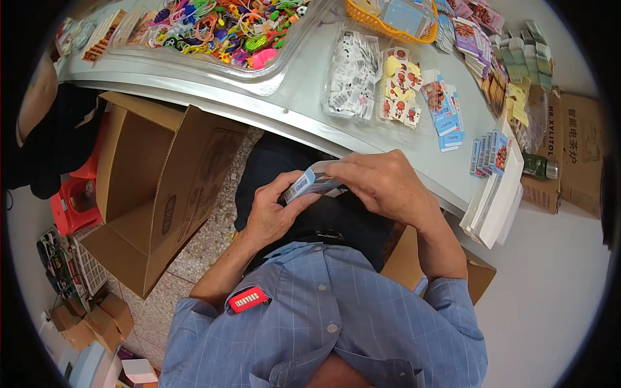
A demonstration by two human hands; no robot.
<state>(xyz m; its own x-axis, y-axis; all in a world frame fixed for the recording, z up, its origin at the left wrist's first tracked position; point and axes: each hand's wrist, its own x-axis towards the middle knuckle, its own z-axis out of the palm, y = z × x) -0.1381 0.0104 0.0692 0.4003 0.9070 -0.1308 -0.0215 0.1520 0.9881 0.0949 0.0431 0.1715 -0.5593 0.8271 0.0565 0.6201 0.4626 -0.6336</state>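
Observation:
Over my lap, my left hand [268, 213] is closed around a small blue-and-white carton [301, 185], thumb on the near side and fingers on the far side. The carton is tilted, and a pale flap stands up at its upper end. My right hand [385, 184] is bent over that end with its fingers pressed together against the carton. What its fingertips hold, if anything, is partly hidden behind the carton and the fingers.
On the table [294, 97] are a clear bin of colourful trinkets [226, 32], a tray of white packets [354, 74], a tray of red-figured packets [401, 87], flat blue cartons [443, 107] and upright blue cartons [490, 153]. An open cardboard box [162, 187] stands left; another person's arm [39, 94] shows behind it.

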